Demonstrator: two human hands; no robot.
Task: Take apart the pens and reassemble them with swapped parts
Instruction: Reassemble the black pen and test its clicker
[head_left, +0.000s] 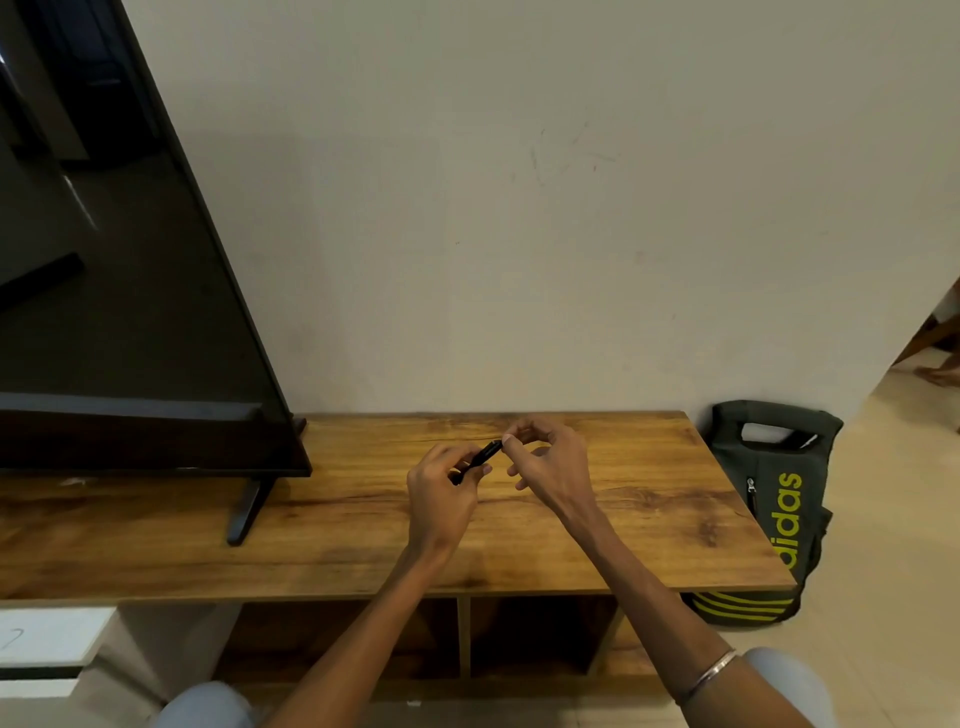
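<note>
Over wooden shelf (649, 519) (TV (130, 260) beside), both hands grip pen (483, 454).

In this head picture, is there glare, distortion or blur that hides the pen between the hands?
Head view: soft even light, no glare on the black pen; the television screen mirrors the room; wide-angle lens tilts its edge; the pen is small, mostly covered by the left hand, its tip pinched by the right hand.

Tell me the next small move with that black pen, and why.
Probably twist or pull the end piece off. The left hand grips the black pen above the wooden shelf, and the right hand pinches its far tip, so the pen looks still in one piece.
</note>
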